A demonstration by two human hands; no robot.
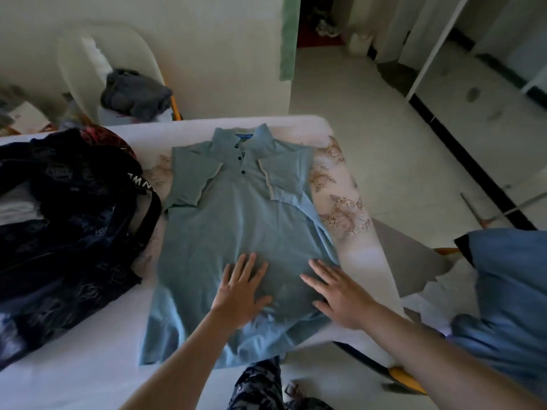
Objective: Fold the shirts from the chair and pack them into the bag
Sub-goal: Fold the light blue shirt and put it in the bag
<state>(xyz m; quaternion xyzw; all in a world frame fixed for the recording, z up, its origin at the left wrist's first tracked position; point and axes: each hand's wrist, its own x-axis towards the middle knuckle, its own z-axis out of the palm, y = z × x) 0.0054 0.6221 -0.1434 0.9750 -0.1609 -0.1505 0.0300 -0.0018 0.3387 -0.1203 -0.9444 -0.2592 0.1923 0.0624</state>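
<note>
Polo shirt [236,226]: pale blue-green, face up on white bed [88,365], collar at far end; both short sleeves folded in over chest; hem at near bed edge
Bag [68,232]: dark patterned, open, on bed just left of shirt; white fabric [17,208] shows inside
Chair [88,54]: white, beyond bed's far edge; grey garment [134,94] heaped on seat
Right hand [340,297]: flat, fingers straight, palm down on shirt's lower right; gripping nothing
Left hand [241,287]: flat, fingers spread, palm down on shirt's lower middle; gripping nothing
</note>
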